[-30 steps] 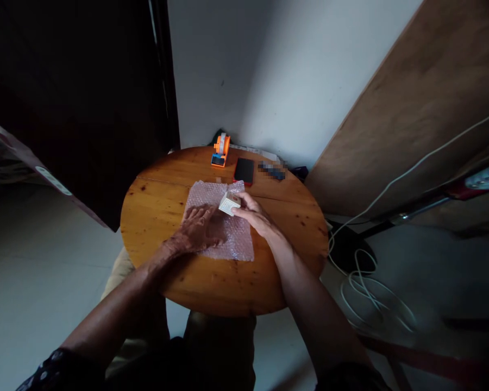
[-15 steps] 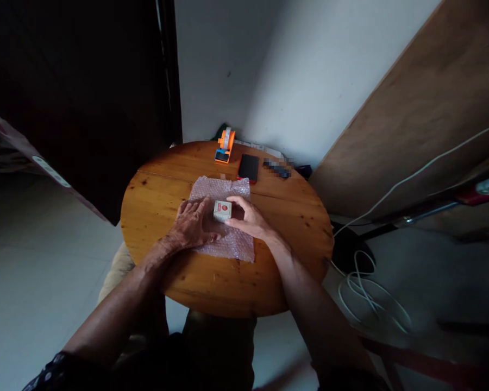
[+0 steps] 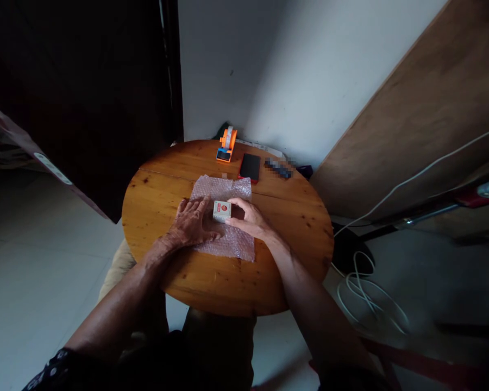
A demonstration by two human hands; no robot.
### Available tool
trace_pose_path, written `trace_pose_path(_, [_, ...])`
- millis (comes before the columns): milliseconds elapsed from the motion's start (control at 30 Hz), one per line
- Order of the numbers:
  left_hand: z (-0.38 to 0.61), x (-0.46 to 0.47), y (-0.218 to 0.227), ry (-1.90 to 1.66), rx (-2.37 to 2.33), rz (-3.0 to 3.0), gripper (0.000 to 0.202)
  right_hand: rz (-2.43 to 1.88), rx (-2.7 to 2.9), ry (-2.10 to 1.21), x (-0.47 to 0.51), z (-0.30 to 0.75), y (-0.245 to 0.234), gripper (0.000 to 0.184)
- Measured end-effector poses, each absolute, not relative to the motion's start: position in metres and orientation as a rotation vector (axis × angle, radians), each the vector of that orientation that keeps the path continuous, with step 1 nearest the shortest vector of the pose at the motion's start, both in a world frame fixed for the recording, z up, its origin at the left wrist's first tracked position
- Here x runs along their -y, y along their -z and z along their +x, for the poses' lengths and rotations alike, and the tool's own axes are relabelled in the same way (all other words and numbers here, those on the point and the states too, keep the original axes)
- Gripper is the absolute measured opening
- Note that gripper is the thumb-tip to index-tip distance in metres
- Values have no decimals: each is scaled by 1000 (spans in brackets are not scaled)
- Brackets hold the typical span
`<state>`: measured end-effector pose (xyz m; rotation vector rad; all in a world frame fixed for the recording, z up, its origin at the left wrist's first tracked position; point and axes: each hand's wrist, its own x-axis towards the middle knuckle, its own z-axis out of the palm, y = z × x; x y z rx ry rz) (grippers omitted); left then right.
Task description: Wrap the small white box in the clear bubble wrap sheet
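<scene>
A small white box (image 3: 222, 210) with a red label and a round red picture on top rests on a sheet of bubble wrap (image 3: 232, 247). My right hand (image 3: 250, 219) has the box's right side between thumb and fingers, the thumb by the near corner and the fingertips by the far one. Flat on the bubble wrap, left of the box, lies my left hand (image 3: 193, 221), fingers spread and thumb pointing toward the right. It holds nothing. Part of the wrap is hidden under this hand.
The round wooden table (image 3: 305, 239) carries an orange tape dispenser (image 3: 227, 144) at the back, a dark-screened phone in a red case (image 3: 250, 166) and a blurred dark object (image 3: 279, 168). A white wall (image 3: 236, 70) rises behind. Looped white cable (image 3: 361, 288) lies on the floor at right.
The view has shifted slightly. Both hands, the box and the bubble wrap keep nearly the same places on the table.
</scene>
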<state>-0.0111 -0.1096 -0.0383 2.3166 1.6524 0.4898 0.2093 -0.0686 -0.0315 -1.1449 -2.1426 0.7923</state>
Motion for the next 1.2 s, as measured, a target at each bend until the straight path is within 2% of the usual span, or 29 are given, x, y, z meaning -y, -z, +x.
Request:
trace_pose_path(333, [-11, 107, 38, -446, -1655, 2304, 110, -1172, 2170, -712, 70, 207, 31, 44])
trace_pose_path(400, [-12, 108, 32, -479, -1664, 2291, 102, -1183, 2176, -706, 70, 207, 31, 45])
trace_pose_path(533, [-20, 127, 10, -615, -1628, 2361, 64, -1222, 2176, -691, 69, 206, 32, 49])
trace_pose_path(633, [-26, 156, -3, -523, -1450, 2574, 44, -1201, 2192, -687, 68, 207, 32, 51])
trace_pose_path(733, [-27, 179, -4, -337, -1343, 2695, 42, -1206, 2209, -678, 68, 207, 32, 53])
trace_pose_path(800, [-24, 185, -1, -278, -1360, 2706, 34, -1222, 2212, -668, 69, 207, 31, 56])
trace_pose_path(933, [-18, 182, 5, -291, -1396, 2725, 21, -1213, 2214, -682, 70, 208, 28, 57])
trace_pose_path(1200, [-15, 176, 9, -425, -1367, 2669, 19, -1221, 2217, -717, 74, 206, 23, 50])
